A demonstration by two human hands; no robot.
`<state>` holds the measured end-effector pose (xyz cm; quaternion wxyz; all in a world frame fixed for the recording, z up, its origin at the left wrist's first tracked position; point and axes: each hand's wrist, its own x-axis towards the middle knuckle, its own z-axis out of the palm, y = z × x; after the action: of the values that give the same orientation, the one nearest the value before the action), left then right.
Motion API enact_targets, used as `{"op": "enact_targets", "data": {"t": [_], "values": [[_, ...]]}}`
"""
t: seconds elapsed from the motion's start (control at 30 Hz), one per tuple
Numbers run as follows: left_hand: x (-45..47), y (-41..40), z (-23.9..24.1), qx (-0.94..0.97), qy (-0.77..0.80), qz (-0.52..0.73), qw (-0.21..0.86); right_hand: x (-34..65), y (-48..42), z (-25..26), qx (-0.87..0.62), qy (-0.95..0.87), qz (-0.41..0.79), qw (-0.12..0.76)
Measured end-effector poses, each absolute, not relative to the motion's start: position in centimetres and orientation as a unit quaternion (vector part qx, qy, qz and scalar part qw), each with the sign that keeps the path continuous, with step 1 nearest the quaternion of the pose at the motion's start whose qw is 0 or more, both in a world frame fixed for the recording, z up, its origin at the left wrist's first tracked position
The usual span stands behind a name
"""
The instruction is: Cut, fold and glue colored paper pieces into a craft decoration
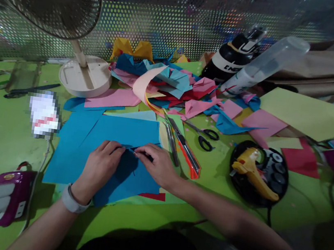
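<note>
Blue paper sheets point(123, 129) lie stacked in front of me, with slits and creases showing in them. My left hand point(100, 165) rests on the left part of the stack, its thumb and fingertips pinching a folded bit of blue paper. Just to the right, my right hand point(159, 165) pinches the same paper close to the left fingertips. A dark narrow gap or object under the right fingers is too shaded to make out. Beside that hand lie an orange cutter knife point(188, 159) and metal tweezers point(172, 142).
Black-handled scissors point(207, 139) lie beyond the knife. To the right, a yellow glue gun point(252, 170) sits on a black round holder. Folded coloured papers point(172, 84) pile up behind, near bottles. A fan point(84, 74), a phone point(44, 114) and a purple power box point(9, 198) stand left.
</note>
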<state>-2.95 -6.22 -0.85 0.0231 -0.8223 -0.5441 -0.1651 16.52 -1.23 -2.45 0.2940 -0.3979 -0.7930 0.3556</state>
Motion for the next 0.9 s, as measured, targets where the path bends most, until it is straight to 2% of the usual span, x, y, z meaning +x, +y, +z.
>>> {"op": "enact_targets", "data": {"t": [0.37,0.63,0.9], "values": [[-2.9,-6.3,-0.9,-0.819,-0.549,-0.168,0.022,16.5,-1.1,-2.1,-0.407,-0.806,0.342,0.261],[-2.9,-6.4,-0.8,-0.827,-0.543,-0.145,0.030,16.1,-0.8,-1.5,-0.469,-0.755,0.396,0.229],[-2.5,-7.4,0.1,-0.827,-0.540,-0.122,0.095,16.0,0.1,-1.2,-0.465,-0.762,0.408,0.189]]}}
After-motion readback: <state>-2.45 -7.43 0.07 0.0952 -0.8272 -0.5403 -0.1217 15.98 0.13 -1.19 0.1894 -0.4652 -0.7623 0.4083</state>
